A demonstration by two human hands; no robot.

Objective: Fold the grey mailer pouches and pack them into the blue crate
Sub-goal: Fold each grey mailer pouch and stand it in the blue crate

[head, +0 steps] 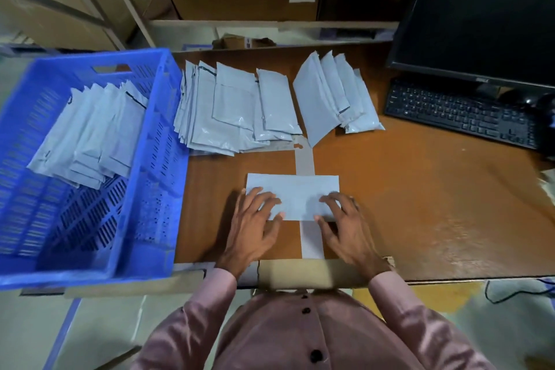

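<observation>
Both hands press flat on one pouch (292,194) lying at the near middle of the surface (420,204). The left hand (255,219) spreads its fingers wide over the pouch's 7 o'clock corner; the right hand (345,222) does the same at the 5 o'clock corner, fingers straight, gripping nothing. A pale tape strip (304,161) runs under the pouch from 12 to 6 o'clock. At 11 o'clock from the hands lies a fanned pile (228,108) of pouches; at 1 o'clock a smaller stack (333,96). The crate (144,189) sits at 9 o'clock, folded pouches (87,135) leaning inside. A keyboard (459,114) and monitor (480,15) stand at 2 o'clock.
</observation>
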